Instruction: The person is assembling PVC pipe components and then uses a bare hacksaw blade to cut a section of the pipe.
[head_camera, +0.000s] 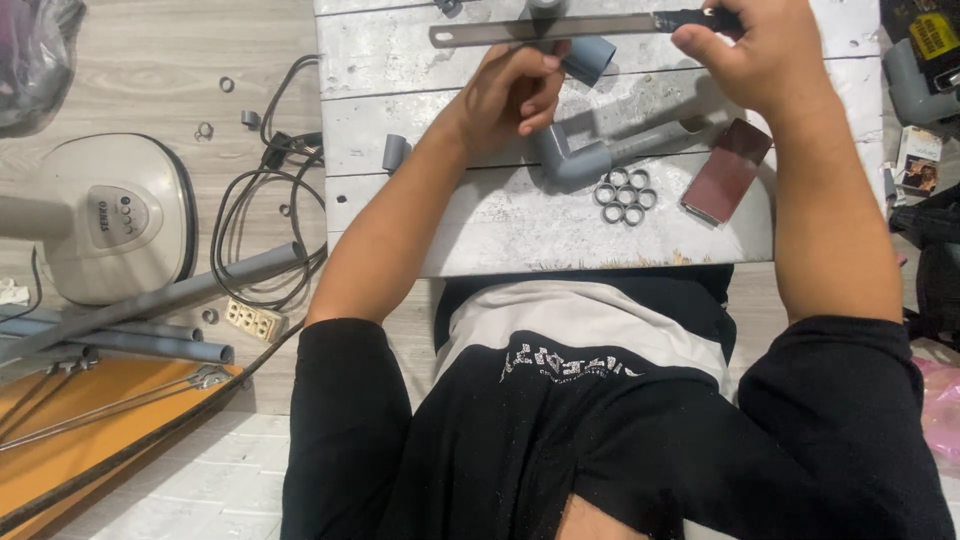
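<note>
My left hand (515, 90) rests on a low whitewashed wooden table (500, 215), its fingers closed on a short grey pipe piece (588, 57) held against the boards. My right hand (760, 55) grips the dark handle of a long saw blade (540, 30) that lies across the pipe piece at the table's far edge. Just below my left hand lies a grey elbow fitting with a pipe stub (580, 160). A cluster of several cut grey rings (626, 194) sits beside it.
A maroon flat case (727, 170) lies at the table's right. A small grey cut piece (396, 152) sits at the left edge. On the floor to the left are a fan base (110, 215), black cables (260, 230), grey pipes (150, 300) and a power strip (252, 319). A grey fitting (912, 85) lies at right.
</note>
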